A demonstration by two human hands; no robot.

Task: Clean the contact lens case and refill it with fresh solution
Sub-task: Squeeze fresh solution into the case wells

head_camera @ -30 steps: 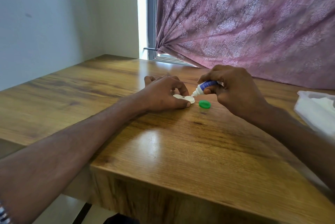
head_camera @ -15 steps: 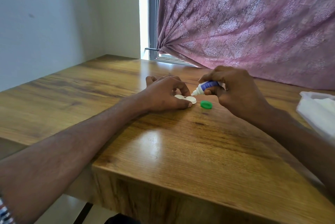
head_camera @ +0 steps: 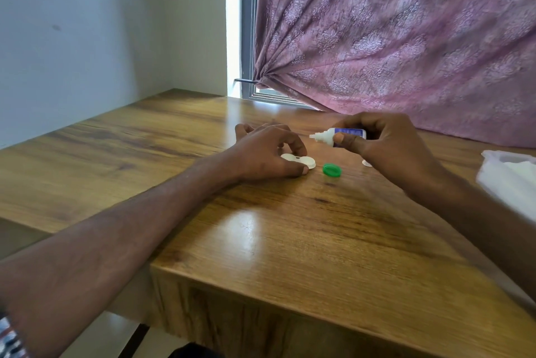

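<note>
The flat white plastic contact lens case [head_camera: 298,161] lies on the glossy wooden table [head_camera: 261,241] at the middle of the frame, pinned under the thumb and fingertips of the left hand [head_camera: 266,154]. Just right of it sits a round green plastic cap [head_camera: 332,169], and above that the right hand [head_camera: 385,146] grips a small white dropper bottle with a blue label [head_camera: 336,136], held level with its nozzle pointing left. White crumpled tissue [head_camera: 510,175] lies at the right edge, below a pink patterned curtain [head_camera: 391,33].

head view | worn high | faces forward-down | near table [head_camera: 261,241] corner
</note>
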